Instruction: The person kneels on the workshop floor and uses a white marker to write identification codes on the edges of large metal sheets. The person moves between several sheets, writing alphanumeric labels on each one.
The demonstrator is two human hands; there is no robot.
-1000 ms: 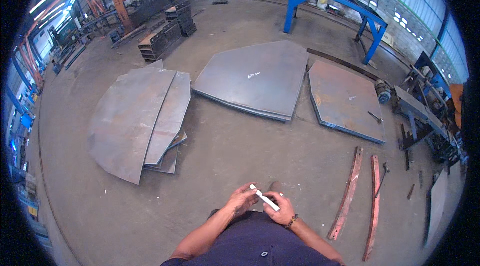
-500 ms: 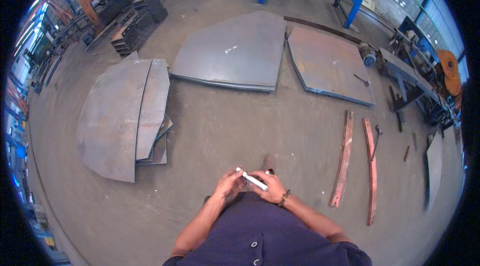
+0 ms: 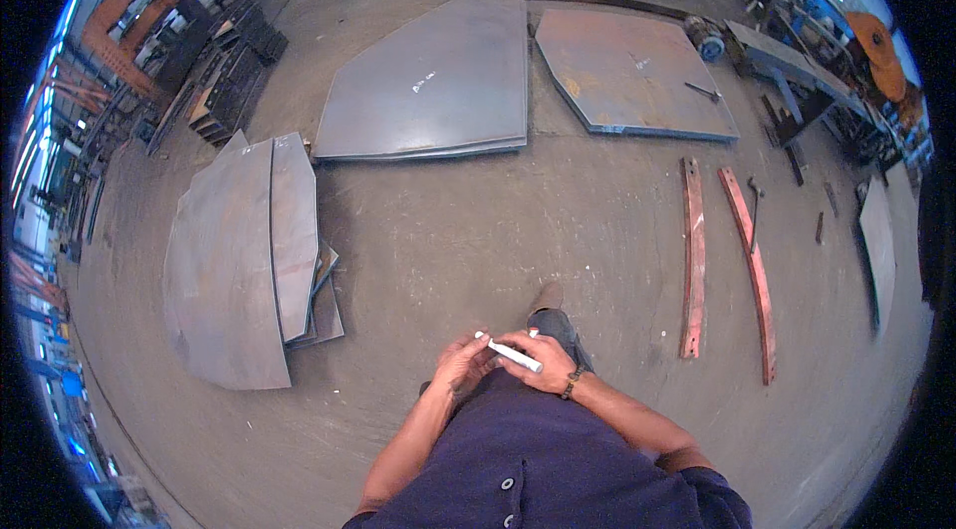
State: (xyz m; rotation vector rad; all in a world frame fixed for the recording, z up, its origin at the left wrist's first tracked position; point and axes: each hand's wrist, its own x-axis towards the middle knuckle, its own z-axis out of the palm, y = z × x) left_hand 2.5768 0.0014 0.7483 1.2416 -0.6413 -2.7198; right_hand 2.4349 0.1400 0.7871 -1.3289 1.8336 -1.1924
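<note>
I stand on a concrete workshop floor and hold a white marker stick [image 3: 511, 354] in front of my body. My right hand [image 3: 538, 362] grips the stick along its length. My left hand [image 3: 460, 364] is closed around its near end. A dark bracelet sits on my right wrist. My foot [image 3: 546, 299] shows just beyond the hands.
Curved grey steel plates [image 3: 239, 255] lie stacked to my left. A large grey plate [image 3: 438, 81] and a rusty plate [image 3: 632, 71] lie ahead. Two rusty curved strips [image 3: 693, 255] rest on the floor at right. Racks, a blue frame and machines line the edges.
My view has tilted further down and I have stepped forward. The plates now sit closer. Both hands have kept hold of the white stick.
</note>
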